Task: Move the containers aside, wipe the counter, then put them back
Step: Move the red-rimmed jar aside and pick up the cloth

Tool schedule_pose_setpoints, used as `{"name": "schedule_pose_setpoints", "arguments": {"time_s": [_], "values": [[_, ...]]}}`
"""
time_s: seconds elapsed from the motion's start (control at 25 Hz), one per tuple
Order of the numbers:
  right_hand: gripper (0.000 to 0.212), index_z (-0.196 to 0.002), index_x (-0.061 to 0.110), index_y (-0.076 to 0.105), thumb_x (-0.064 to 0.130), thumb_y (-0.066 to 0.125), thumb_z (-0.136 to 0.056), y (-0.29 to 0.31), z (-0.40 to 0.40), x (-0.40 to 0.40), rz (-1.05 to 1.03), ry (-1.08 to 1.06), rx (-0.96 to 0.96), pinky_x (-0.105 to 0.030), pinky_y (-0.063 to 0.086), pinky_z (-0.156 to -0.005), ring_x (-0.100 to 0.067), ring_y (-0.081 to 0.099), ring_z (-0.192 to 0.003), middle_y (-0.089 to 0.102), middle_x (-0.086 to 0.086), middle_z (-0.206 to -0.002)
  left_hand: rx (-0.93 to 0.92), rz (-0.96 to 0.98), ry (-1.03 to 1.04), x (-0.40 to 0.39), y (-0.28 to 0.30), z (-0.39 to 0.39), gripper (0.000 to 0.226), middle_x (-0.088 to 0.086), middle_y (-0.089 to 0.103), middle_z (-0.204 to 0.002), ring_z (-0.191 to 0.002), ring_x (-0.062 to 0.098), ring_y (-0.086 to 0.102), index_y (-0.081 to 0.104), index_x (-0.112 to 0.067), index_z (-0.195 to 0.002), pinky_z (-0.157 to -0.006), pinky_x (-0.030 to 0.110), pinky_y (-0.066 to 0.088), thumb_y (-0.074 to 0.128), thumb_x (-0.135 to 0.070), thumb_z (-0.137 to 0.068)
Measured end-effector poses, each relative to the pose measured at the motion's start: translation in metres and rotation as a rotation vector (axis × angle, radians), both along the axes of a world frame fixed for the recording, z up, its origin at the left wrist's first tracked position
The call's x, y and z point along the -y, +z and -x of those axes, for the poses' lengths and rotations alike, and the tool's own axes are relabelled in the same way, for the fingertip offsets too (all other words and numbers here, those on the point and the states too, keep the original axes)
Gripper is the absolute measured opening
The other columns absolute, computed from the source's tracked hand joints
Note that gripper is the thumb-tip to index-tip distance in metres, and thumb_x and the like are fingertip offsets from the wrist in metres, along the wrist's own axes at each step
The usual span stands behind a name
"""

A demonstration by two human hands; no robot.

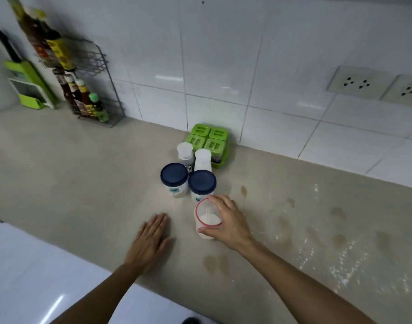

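My right hand (pixel 228 223) grips a clear red-rimmed container (pixel 207 218) of white powder with a small scoop in it, standing on the beige counter (pixel 83 183). Just behind it stand two jars with dark blue lids (pixel 174 176) (pixel 202 182). Farther back are two white-capped bottles (pixel 184 153) (pixel 202 159) and a green four-lidded spice box (pixel 209 140) against the tiled wall. My left hand (pixel 151 239) lies flat on the counter with fingers spread, to the left of the red-rimmed container, holding nothing.
A wire rack (pixel 95 90) with sauce bottles stands at the back left beside a green holder (pixel 29 87). Brownish stains (pixel 243 190) and wet specks mark the counter to the right. Wall sockets (pixel 359 83) sit at the right. The counter's front edge runs under my forearms.
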State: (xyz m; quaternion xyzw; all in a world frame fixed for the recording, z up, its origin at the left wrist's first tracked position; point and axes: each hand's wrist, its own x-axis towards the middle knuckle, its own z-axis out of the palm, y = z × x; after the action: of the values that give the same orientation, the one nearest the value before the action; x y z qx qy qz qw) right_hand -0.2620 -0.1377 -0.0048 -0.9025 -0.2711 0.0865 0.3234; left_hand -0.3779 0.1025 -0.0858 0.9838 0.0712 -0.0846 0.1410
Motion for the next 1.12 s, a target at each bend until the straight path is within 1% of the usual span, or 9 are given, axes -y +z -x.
{"name": "schedule_pose_setpoints", "arguments": {"time_s": [0.08, 0.24, 0.32, 0.56, 0.72, 0.92, 1.0, 1.08, 1.12], "values": [[0.093, -0.141, 0.029, 0.04, 0.059, 0.076, -0.061, -0.001, 0.008, -0.028, 0.002, 0.007, -0.011, -0.034, 0.042, -0.103, -0.015, 0.04, -0.127, 0.038, 0.012, -0.141, 0.004, -0.044, -0.005, -0.021, -0.002, -0.002, 0.093, -0.008, -0.015, -0.157, -0.148, 0.012, -0.014, -0.007, -0.025, -0.153, -0.113, 0.026, -0.02, -0.019, -0.075, -0.075], [0.087, -0.139, 0.028, 0.041, 0.055, 0.078, -0.065, -0.002, 0.016, -0.069, 0.046, -0.005, -0.007, -0.036, 0.043, -0.102, -0.018, 0.039, -0.129, 0.038, 0.01, -0.141, 0.032, -0.066, -0.024, -0.037, -0.004, -0.006, 0.074, -0.007, -0.01, -0.16, -0.147, 0.01, -0.014, -0.005, -0.023, -0.153, -0.115, 0.028, -0.017, 0.003, -0.061, -0.09], [0.085, -0.139, 0.027, 0.042, 0.053, 0.078, -0.066, -0.003, 0.018, -0.084, 0.057, -0.026, 0.008, -0.036, 0.043, -0.102, -0.019, 0.039, -0.129, 0.038, 0.009, -0.142, 0.065, -0.073, -0.027, -0.04, -0.008, -0.005, 0.07, -0.007, -0.007, -0.161, -0.147, 0.009, -0.013, -0.003, -0.024, -0.153, -0.116, 0.028, -0.016, 0.008, -0.058, -0.093], [0.075, -0.134, 0.028, 0.044, 0.047, 0.078, -0.07, -0.01, 0.019, -0.104, 0.061, -0.08, 0.074, -0.039, 0.047, -0.097, -0.025, 0.041, -0.125, 0.036, 0.006, -0.143, 0.124, -0.067, -0.021, -0.038, -0.01, -0.003, 0.069, -0.008, -0.005, -0.16, -0.148, 0.01, -0.009, 0.0, -0.024, -0.154, -0.118, 0.032, -0.011, 0.007, -0.057, -0.094], [0.071, -0.137, 0.032, 0.042, 0.045, 0.074, -0.076, -0.016, 0.018, -0.11, 0.09, -0.095, 0.101, -0.04, 0.048, -0.097, -0.027, 0.039, -0.128, 0.03, 0.005, -0.149, 0.129, -0.063, -0.018, -0.039, -0.013, -0.002, 0.065, -0.007, -0.004, -0.161, -0.148, 0.01, -0.01, -0.001, -0.023, -0.154, -0.119, 0.033, -0.009, 0.014, -0.054, -0.098], [0.075, -0.142, 0.027, 0.036, 0.05, 0.07, -0.079, -0.013, 0.025, -0.107, 0.145, -0.126, 0.123, -0.041, 0.043, -0.105, -0.027, 0.034, -0.135, 0.022, 0.001, -0.157, 0.15, -0.023, -0.032, -0.039, -0.013, -0.001, 0.064, -0.007, -0.005, -0.161, -0.148, 0.009, -0.012, 0.0, -0.023, -0.154, -0.12, 0.033, -0.011, 0.017, -0.052, -0.099], [0.075, -0.143, 0.026, 0.037, 0.052, 0.067, -0.08, -0.009, 0.029, -0.092, 0.098, -0.175, 0.097, -0.041, 0.041, -0.105, -0.026, 0.035, -0.135, 0.025, 0.0, -0.156, 0.2, 0.008, -0.037, -0.037, -0.01, 0.0, 0.061, -0.006, 0.004, -0.16, -0.149, 0.012, -0.003, 0.01, -0.022, -0.154, -0.12, 0.034, -0.008, 0.023, -0.048, -0.1], [0.065, -0.139, 0.025, 0.043, 0.052, 0.063, -0.084, -0.007, 0.034, -0.064, 0.032, -0.215, 0.087, -0.039, 0.043, -0.103, -0.025, 0.041, -0.129, 0.036, 0.001, -0.149, 0.293, 0.018, -0.057, -0.027, -0.005, 0.003, 0.052, 0.001, 0.035, -0.153, -0.144, 0.021, 0.026, 0.037, -0.018, -0.144, -0.121, 0.039, 0.011, 0.029, -0.042, -0.099], [0.058, -0.135, 0.024, 0.048, 0.052, 0.06, -0.086, -0.008, 0.037, -0.048, 0.018, -0.23, 0.098, -0.039, 0.045, -0.101, -0.024, 0.045, -0.124, 0.044, 0.001, -0.142, 0.338, 0.023, -0.057, -0.02, -0.002, 0.003, 0.047, 0.005, 0.05, -0.14, -0.133, 0.025, 0.041, 0.05, -0.015, -0.132, -0.116, 0.039, 0.024, 0.032, -0.04, -0.096]]}}
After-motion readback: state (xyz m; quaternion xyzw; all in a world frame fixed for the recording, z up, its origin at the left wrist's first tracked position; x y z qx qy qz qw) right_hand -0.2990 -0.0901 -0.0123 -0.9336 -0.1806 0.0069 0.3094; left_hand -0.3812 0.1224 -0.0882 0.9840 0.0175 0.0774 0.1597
